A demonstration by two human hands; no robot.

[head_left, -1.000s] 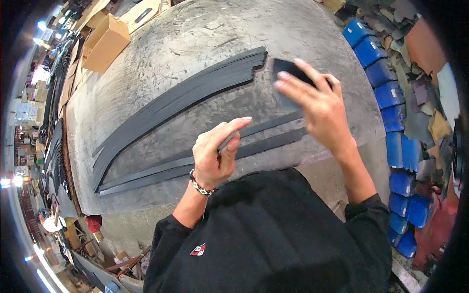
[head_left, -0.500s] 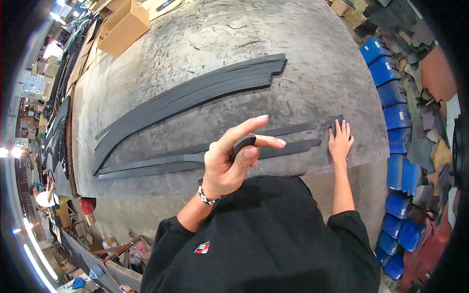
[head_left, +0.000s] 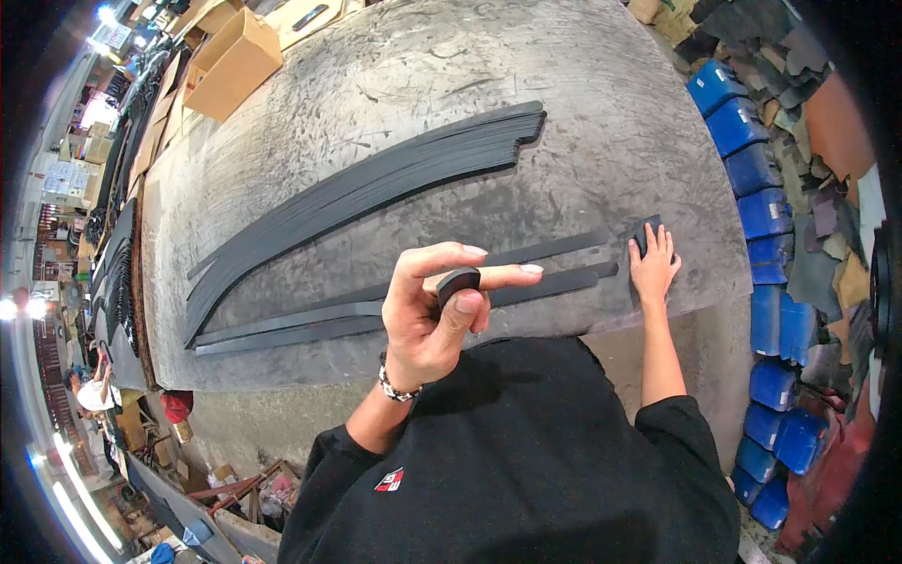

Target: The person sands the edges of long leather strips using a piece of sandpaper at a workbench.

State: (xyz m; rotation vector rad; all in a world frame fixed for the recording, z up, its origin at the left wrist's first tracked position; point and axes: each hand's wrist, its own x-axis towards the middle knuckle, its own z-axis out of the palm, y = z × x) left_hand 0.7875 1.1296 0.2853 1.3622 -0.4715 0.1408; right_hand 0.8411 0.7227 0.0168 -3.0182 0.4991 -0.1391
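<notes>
The left hand point(head_left: 427, 315) pinches a small black piece point(head_left: 458, 280); the right hand point(head_left: 652, 266) lies flat on a black pad point(head_left: 644, 230) on the table point(head_left: 376, 103).

bare tabletop point(head_left: 601, 122) beyond the strip stack point(head_left: 376, 183) lies open.

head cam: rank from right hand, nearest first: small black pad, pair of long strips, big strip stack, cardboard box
1. small black pad, under the right hand fingertips.
2. pair of long strips, ends just left.
3. big strip stack, farther up the table.
4. cardboard box, far top-left corner.
</notes>
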